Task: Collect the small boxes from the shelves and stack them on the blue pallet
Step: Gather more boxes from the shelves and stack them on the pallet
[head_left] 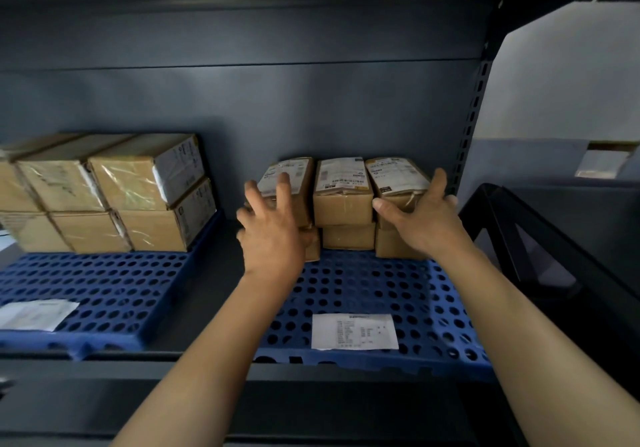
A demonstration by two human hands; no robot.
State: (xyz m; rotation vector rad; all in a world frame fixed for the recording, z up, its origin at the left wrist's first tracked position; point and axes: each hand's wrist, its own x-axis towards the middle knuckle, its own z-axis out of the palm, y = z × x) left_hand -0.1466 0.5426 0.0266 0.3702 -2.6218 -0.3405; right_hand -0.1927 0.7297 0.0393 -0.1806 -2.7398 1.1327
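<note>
left hand (273, 228): arm stretched forward, palm against the front left of the top left box (294, 178); fingers spread and fairly straight, index lying on its label, not clamped.
right hand (420, 219): arm stretched forward, grips the top right box (398, 176); thumb on the box front, other fingers wrapped round its right side.
small boxes: six brown cardboard ones, three side by side in two layers, touching; white shipping labels on the tops of the upper three, top middle box (343, 193) untouched.
lower layer (348, 237): partly hidden behind the hands, plain brown fronts.
location: at the back of the right blue pallet (381, 284), against the shelf's dark back wall.
right blue pallet: perforated plastic, white paper slip (355, 330) lying flat near its front edge.
left blue pallet (104, 287): carries bigger taped boxes (138, 176) stacked two high, plus a paper sheet (34, 313) at the front.
shelf post (471, 117): dark, slotted, just right of the small boxes.
</note>
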